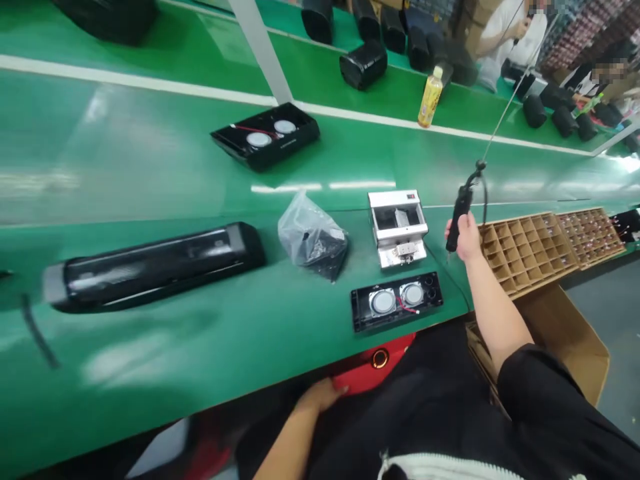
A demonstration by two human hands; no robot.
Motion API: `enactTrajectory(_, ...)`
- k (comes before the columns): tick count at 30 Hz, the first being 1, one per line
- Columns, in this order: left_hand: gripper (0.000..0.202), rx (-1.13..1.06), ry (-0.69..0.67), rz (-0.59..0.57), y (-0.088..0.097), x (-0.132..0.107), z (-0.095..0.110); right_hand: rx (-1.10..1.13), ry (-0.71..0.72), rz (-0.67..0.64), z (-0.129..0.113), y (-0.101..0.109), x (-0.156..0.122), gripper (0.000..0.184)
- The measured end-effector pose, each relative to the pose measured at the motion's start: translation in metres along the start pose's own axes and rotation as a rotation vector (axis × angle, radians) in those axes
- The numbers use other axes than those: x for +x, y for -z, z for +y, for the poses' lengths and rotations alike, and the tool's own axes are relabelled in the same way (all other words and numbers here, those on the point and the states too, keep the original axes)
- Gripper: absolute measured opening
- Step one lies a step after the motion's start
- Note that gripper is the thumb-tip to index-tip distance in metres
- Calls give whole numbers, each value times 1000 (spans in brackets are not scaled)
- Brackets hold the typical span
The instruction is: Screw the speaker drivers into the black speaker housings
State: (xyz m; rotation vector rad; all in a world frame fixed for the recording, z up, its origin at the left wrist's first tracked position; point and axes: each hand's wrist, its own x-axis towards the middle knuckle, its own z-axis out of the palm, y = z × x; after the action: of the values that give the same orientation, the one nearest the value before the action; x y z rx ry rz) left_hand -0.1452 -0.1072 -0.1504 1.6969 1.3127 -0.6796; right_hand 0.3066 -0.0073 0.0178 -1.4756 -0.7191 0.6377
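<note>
Hanging from a cord, a black electric screwdriver (459, 217) is wrapped in the fingers of my right hand (469, 237), tip pointing down above the table. Below the table's front edge, my left hand (320, 395) grips the edge of a red piece with a round gold-rimmed ring (373, 373); its kind is unclear, and part of it lies under the table. Between my hands, near the edge, lies a black speaker panel (397, 302) with two round white-grey speakers and a red wire. Behind it stands a silver screw feeder (399, 227).
A clear plastic bag (313, 237) with dark parts lies beside a long black housing (155, 267). Another speaker panel (267, 139) sits farther back. Partitioned cardboard trays (530, 253) stand at right, above an open carton (570, 333). A yellow bottle (430, 100) and other people are beyond.
</note>
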Motion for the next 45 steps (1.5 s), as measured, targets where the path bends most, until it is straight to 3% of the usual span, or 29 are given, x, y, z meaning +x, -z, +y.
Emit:
enactTrajectory(4,41,0,-31,86,7,-32,-41,138,148,104,-43,11,-49,86)
enactTrajectory(8,57,-129,-210,255,22,-81,-67,204,228,122,-85,10,-96,87)
enactTrajectory(11,75,-224,-376,493,48,-80,-43,206,278,86,-100,4,-110,85)
enactTrajectory(13,108,-254,-573,722,68,-59,-10,180,296,41,-105,0,-110,79)
enactTrajectory(15,137,-173,-750,750,83,-32,24,163,311,-4,-106,-4,-105,69)
enactTrajectory(16,140,-154,-785,736,87,-20,38,163,320,-21,-107,-6,-102,65)
enactTrajectory(19,123,-146,-783,683,88,0,57,150,344,-41,-109,-12,-91,62)
enactTrajectory(22,109,-155,-748,674,84,-3,56,121,349,-55,-111,-19,-79,66)
enactTrajectory(29,78,-75,-813,762,92,2,61,287,533,-306,-100,-53,-62,59)
enactTrajectory(33,82,6,-877,823,99,12,66,244,617,-335,-85,-84,-60,63)
enactTrajectory(37,79,40,-936,917,97,15,64,187,592,-387,-70,-107,-58,73)
enactTrajectory(41,78,10,-943,954,94,17,61,117,576,-403,-56,-115,-53,80)
enactTrajectory(45,82,8,-914,927,94,18,62,244,615,-542,-46,-115,-49,71)
